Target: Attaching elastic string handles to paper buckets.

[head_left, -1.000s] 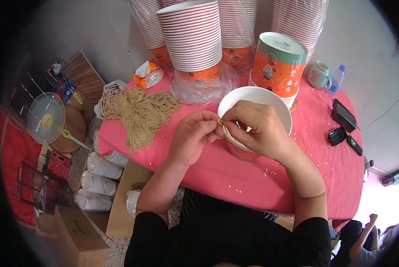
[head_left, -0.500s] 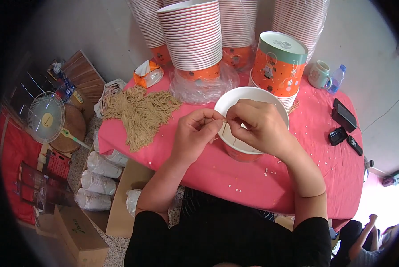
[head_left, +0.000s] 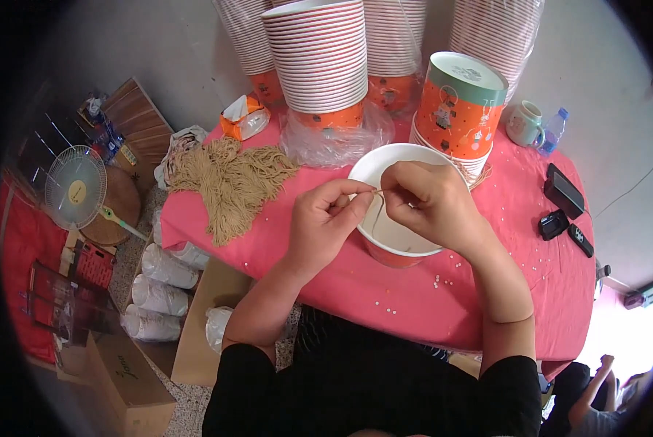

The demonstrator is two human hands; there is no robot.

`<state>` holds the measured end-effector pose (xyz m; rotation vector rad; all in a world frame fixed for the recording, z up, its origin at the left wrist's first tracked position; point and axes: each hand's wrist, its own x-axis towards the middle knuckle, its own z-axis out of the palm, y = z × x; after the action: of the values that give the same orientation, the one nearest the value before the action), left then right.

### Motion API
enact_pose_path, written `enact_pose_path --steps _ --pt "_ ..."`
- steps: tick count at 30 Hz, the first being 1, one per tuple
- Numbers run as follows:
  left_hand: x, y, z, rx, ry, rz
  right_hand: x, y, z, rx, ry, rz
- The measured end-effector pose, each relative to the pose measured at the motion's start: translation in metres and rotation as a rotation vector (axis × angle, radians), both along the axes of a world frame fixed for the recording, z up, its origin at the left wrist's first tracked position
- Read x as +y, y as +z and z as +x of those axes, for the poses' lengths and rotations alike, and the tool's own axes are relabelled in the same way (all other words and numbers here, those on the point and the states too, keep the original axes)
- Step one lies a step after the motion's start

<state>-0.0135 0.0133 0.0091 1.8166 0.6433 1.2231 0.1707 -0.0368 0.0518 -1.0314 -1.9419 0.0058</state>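
Above an open paper bucket (head_left: 399, 260), white inside and reddish outside, my hands meet fingertip to fingertip. A thin tan cord (head_left: 378, 192) runs across the small gap between them, and a strand hangs down toward the bucket. My left hand (head_left: 325, 223) pinches the cord between thumb and forefinger. My right hand (head_left: 432, 206) has its fingers curled and pinches the cord from the other side. Its fingertips are partly hidden by the hand. A loose heap of tan cords (head_left: 233, 183) lies at the table's left.
Tall nested paper buckets (head_left: 318, 62) and an upside-down orange bucket (head_left: 460, 109) stand at the back. A tissue pack (head_left: 245, 118), mug (head_left: 523, 124), bottle (head_left: 553, 132) and black case (head_left: 563, 191) lie about. White specks dot the pink tablecloth (head_left: 341, 288). Another person (head_left: 596, 393) sits lower right.
The cord now shows between my fingertips, which have drawn slightly apart. Both hands stay over the bucket, and the view has shifted a little.
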Motion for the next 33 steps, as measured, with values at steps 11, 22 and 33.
enact_pose_path --steps 11,22,33 --pt "0.002 -0.002 -0.002 -0.07 -0.072 -0.044 -0.007 0.014 0.006 0.076 0.015 -0.13" --pt "-0.003 0.008 -0.003 -0.083 -0.153 -0.122 -0.001 0.006 0.004 -0.068 0.075 0.037" --pt "-0.002 0.006 -0.002 -0.009 -0.113 -0.005 -0.002 0.006 0.002 -0.044 0.082 0.04"
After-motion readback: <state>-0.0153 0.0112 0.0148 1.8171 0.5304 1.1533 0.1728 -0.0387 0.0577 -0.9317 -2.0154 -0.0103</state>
